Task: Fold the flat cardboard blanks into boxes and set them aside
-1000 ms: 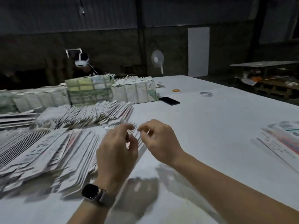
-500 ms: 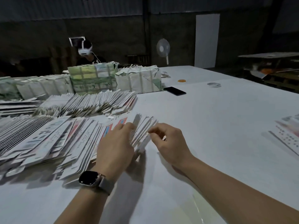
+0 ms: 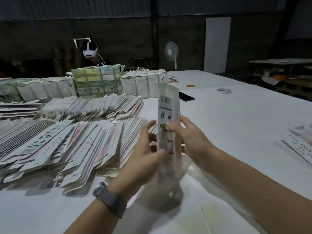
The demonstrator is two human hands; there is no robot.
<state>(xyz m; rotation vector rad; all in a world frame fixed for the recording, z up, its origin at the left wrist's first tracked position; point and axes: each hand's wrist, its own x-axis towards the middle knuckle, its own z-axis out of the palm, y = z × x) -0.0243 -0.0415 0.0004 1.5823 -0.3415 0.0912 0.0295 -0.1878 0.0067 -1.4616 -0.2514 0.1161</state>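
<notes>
From the head camera, your left hand [image 3: 145, 156] and right hand [image 3: 190, 141] both gripped one long white printed cardboard blank [image 3: 168, 115], held upright above the white worktop [image 3: 236, 125]. At nine o'clock, the fanned pile of flat blanks [image 3: 67, 146] lay beside it.

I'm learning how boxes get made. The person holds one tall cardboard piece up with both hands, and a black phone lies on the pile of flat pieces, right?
Not quite. The head view shows the phone lying on the bare white table, beyond the pile. Both the left hand and right hand do hold the blank upright.
</notes>
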